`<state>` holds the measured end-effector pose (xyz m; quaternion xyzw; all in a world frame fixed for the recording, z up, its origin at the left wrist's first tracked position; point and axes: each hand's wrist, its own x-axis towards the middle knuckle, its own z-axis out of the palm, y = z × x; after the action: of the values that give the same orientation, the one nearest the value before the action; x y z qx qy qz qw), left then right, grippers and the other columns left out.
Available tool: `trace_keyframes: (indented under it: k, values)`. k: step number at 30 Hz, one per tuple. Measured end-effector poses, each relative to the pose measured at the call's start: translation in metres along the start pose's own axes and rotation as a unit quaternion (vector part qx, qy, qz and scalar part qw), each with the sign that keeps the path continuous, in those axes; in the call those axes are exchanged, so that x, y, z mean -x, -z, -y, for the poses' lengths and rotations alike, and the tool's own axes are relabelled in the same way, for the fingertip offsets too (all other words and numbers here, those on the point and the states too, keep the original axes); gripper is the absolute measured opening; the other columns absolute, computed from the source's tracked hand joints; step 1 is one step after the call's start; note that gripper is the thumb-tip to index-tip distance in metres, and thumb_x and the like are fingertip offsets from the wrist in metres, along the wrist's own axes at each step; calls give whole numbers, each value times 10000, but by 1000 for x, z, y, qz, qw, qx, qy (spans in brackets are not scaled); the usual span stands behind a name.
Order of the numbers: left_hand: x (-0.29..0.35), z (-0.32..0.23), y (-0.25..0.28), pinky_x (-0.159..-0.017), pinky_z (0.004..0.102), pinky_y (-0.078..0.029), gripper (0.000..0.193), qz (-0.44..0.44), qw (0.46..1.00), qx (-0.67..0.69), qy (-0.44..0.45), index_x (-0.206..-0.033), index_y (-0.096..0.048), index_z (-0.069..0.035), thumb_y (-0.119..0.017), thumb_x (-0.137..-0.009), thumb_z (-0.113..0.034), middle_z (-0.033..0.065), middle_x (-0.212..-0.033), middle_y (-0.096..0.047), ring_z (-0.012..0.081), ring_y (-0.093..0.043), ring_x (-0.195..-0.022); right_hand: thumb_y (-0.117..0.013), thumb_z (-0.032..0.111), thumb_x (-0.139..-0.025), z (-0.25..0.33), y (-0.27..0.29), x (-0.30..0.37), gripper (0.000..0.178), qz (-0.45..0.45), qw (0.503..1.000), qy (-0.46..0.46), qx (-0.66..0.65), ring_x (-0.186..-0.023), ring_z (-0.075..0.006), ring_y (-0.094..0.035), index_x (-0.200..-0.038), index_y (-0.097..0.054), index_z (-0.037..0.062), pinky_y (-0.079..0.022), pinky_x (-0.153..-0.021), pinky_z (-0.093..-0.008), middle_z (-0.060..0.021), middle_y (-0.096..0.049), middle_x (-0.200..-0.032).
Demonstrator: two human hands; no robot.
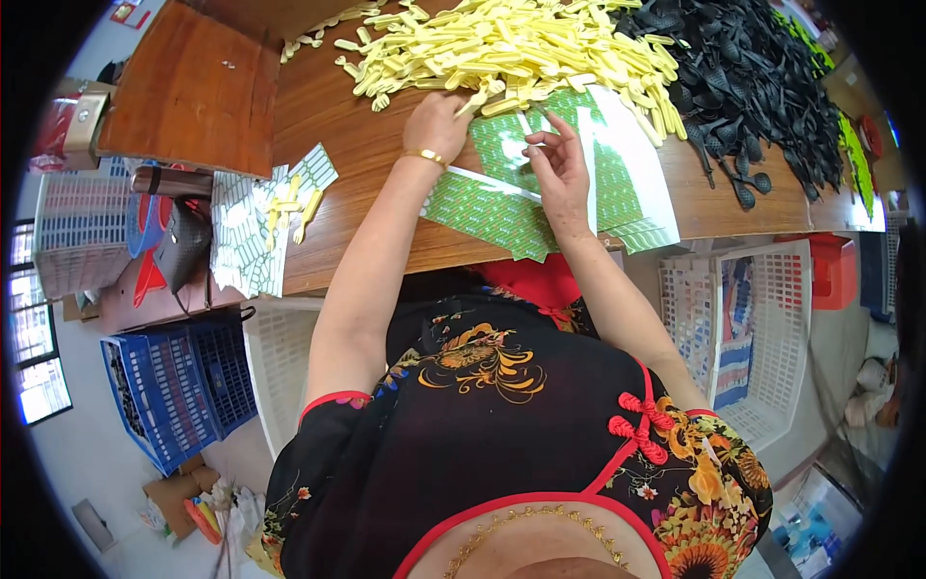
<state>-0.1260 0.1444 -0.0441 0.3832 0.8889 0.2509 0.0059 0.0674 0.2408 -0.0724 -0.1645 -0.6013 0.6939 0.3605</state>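
Observation:
My left hand (437, 126) is at the near edge of a heap of small yellow plastic pieces (502, 48), its fingers closed on one yellow piece (474, 100). Over the green sticker sheets (502, 214) hovers my right hand (563, 181), fingers loosely bent and thumb apart; nothing shows between them. The sheets carry rows of small green labels, with pale bare strips where labels are gone. They overlap one another on the wooden table (376, 253), close to its front edge.
To the right lies a heap of black plastic pieces (748, 87). Several yellow pieces (307, 214) rest on a mostly peeled sheet (253, 253) at the left, below an upright wooden board (198, 87). Beneath the table stand a white crate (772, 338) and a blue crate (178, 386).

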Motion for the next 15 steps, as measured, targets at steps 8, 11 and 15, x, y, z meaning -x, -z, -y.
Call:
trace_keyframes:
  k: [8, 11, 15]
  values:
    - [103, -2, 47, -764, 259, -568, 179, 75, 722, 658, 203, -1034, -654, -82, -768, -897, -97, 25, -935, -721, 125, -691, -841, -705, 53, -929, 14, -18, 7, 606, 62, 995, 52, 58, -1038, -149, -641, -1477, -446, 69, -495, -956, -302, -70, -684, -1098]
    - [127, -15, 39, -904, 331, -578, 165, 35, 653, 725, 217, -1072, -647, -98, -731, -930, -107, 61, -1051, -716, 164, -696, -977, -734, 64, -909, 38, -36, 21, 629, 141, 979, 92, 117, -1040, -171, -652, -1476, -463, 69, -495, -973, -327, -94, -704, -1099]
    - [145, -43, 41, -920, 345, -573, 185, 28, 597, 772, 214, -1139, -660, -57, -681, -964, -113, 84, -1115, -716, 185, -699, -1010, -689, -39, -926, 41, -37, 29, 623, 97, 994, 0, -41, -1034, -142, -663, -1488, -430, 38, -518, -924, -280, -105, -709, -1091]
